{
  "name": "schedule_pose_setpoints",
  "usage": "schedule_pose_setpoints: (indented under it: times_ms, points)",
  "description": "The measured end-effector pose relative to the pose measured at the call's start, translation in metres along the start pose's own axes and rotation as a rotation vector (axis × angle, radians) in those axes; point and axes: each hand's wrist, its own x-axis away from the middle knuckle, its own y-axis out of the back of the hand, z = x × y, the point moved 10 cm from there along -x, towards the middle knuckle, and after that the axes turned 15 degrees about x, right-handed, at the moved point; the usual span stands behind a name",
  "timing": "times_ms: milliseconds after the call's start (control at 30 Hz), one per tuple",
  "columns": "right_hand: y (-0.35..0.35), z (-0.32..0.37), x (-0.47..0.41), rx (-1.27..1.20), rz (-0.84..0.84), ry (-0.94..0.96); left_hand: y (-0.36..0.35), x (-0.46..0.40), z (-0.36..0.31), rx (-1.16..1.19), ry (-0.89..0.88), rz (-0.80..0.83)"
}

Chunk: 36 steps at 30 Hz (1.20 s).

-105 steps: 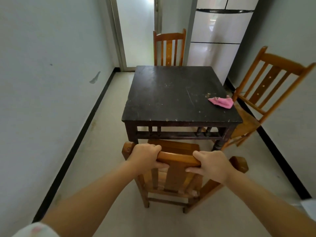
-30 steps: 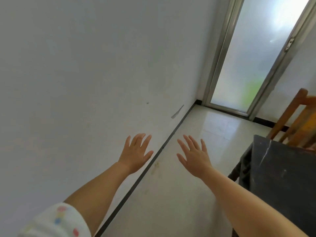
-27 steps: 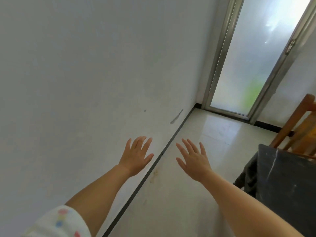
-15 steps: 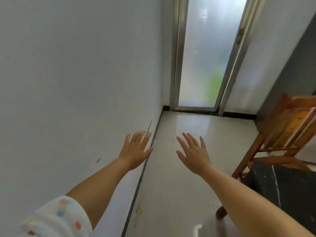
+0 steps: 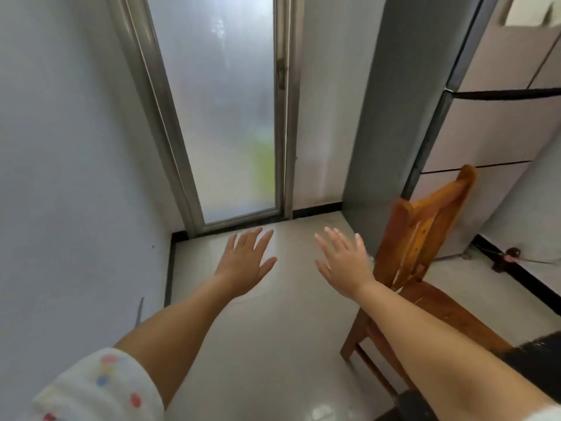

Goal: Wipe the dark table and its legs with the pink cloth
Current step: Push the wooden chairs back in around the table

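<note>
Both my arms reach forward over the pale floor. My left hand is flat and empty, fingers spread, palm down. My right hand is likewise spread and holds nothing; it hovers just left of a wooden chair. Only a corner of the dark table shows, at the lower right behind my right forearm. The pink cloth is out of view.
A wooden chair stands at the right, its back toward my right hand. A frosted glass door fills the far wall, with a white wall on the left. A tall fridge stands at the right rear.
The view has swung right, from the left wall toward the glass door, the chair and the fridge. Both hands stayed spread and empty; 3.5 s ago they gripped a chair back.
</note>
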Motion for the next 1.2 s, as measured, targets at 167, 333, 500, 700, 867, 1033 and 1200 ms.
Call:
schedule_pose_setpoints:
  times_ms: [167, 333, 500, 700, 867, 1033, 1200]
  points:
    - [-0.016, -0.085, -0.074, 0.019, -0.016, -0.173, -0.020, -0.138, -0.003, 0.019, -0.144, 0.042]
    - [-0.032, -0.184, -0.138, 0.141, -0.004, -0.439, -0.043, -0.276, -0.033, 0.044, -0.351, 0.066]
    - [-0.021, -0.264, -0.178, 0.165, 0.029, -0.801, -0.052, -0.391, -0.104, 0.035, -0.687, 0.119]
    - [-0.068, -0.333, -0.105, -0.088, 0.258, -1.473, -0.082, -0.459, -0.231, 0.055, -1.112, 0.186]
    - [-0.120, -0.342, -0.068, -0.368, 0.383, -1.760, -0.136, -0.437, -0.331, 0.036, -1.499, 0.326]
    - [-0.114, -0.346, -0.071, -0.230, 0.430, -1.718, -0.157, -0.414, -0.382, 0.016, -1.870, 0.401]
    - [-0.109, -0.345, -0.071, -0.162, 0.510, -1.737, -0.171, -0.410, -0.414, 0.084, -2.103, 0.571]
